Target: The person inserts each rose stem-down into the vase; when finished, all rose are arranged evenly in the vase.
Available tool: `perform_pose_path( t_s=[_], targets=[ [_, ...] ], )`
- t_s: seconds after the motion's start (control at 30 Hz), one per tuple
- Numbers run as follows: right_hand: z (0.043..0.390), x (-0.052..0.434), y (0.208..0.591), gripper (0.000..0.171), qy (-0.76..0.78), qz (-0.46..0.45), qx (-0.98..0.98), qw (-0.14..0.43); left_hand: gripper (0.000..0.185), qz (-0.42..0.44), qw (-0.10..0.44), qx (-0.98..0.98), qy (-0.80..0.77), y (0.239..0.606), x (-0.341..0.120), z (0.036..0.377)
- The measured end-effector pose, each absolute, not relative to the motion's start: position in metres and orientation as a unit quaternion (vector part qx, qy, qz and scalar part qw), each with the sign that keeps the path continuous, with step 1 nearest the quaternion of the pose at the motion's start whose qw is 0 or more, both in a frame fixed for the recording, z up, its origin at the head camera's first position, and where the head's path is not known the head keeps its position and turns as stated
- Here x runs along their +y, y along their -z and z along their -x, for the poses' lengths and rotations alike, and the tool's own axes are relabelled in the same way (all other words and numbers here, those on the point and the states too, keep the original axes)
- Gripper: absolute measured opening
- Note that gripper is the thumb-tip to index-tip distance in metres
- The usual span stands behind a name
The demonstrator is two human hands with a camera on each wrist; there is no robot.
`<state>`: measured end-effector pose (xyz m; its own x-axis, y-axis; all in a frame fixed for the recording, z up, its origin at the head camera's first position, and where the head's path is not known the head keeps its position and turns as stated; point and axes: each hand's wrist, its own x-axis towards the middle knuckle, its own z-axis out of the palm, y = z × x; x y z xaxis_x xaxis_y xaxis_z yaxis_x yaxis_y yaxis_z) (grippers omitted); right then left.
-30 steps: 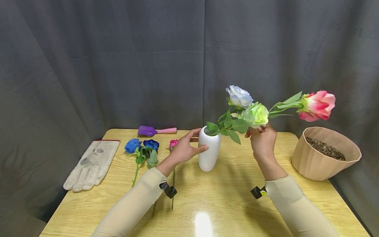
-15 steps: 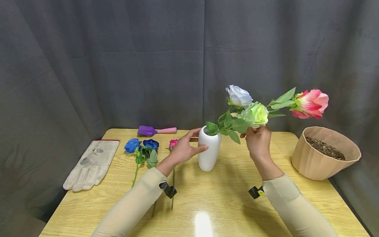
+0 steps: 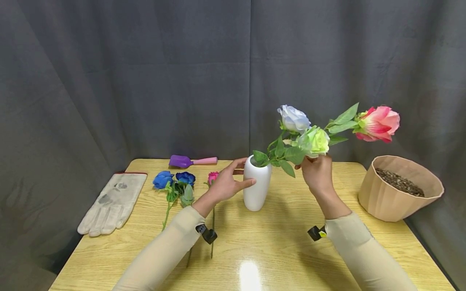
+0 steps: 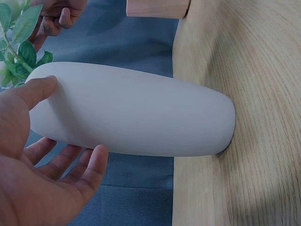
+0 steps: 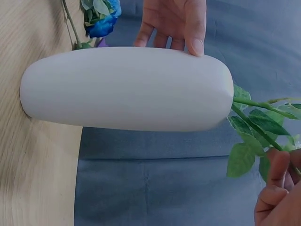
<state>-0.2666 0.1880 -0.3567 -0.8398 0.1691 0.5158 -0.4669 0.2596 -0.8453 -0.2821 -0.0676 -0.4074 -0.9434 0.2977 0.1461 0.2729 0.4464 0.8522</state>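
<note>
Glove (image 3: 111,201), trowel (image 3: 192,161), blue roses (image 3: 174,179) left; pot (image 3: 399,188) right

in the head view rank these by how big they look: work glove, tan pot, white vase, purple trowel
1. tan pot, largest
2. work glove, nearly as large, though it lies flat
3. white vase, steadied by the left hand
4. purple trowel, smallest; it lies farthest back, so distance may shrink it
</note>
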Motion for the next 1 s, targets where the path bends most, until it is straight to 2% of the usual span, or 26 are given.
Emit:
perform_pose_path(
  t_s=[0.1, 0.3, 0.4, 0.53, 0.63, 0.83, 1.0],
  targets=[
    [0.268, 0.185, 0.356, 0.012, -0.621, -0.118, -0.729, 0.263, 0.08, -0.165, 0.013, 0.852, -0.497, 0.407, -0.067, 0.282],
    [0.271, 0.182, 0.359, 0.019, -0.635, -0.138, -0.713, 0.263, 0.079, -0.162, 0.012, 0.849, -0.502, 0.407, -0.067, 0.282],
    [0.266, 0.177, 0.354, 0.013, -0.629, -0.171, -0.711, 0.263, 0.079, -0.163, 0.012, 0.848, -0.504, 0.407, -0.067, 0.282],
    [0.259, 0.17, 0.345, 0.021, -0.627, -0.198, -0.709, 0.256, 0.079, -0.167, 0.014, 0.848, -0.504, 0.407, -0.066, 0.282],
    [0.259, 0.169, 0.345, 0.021, -0.625, -0.203, -0.712, 0.247, 0.079, -0.169, 0.013, 0.846, -0.505, 0.406, -0.067, 0.282],
    [0.27, 0.175, 0.36, 0.022, -0.661, -0.179, -0.693, 0.224, 0.078, -0.17, 0.013, 0.846, -0.505, 0.406, -0.067, 0.281],
    [0.273, 0.179, 0.369, 0.029, -0.7, -0.145, -0.652, 0.255, 0.079, -0.171, 0.014, 0.846, -0.504, 0.406, -0.067, 0.281]
  ],
)
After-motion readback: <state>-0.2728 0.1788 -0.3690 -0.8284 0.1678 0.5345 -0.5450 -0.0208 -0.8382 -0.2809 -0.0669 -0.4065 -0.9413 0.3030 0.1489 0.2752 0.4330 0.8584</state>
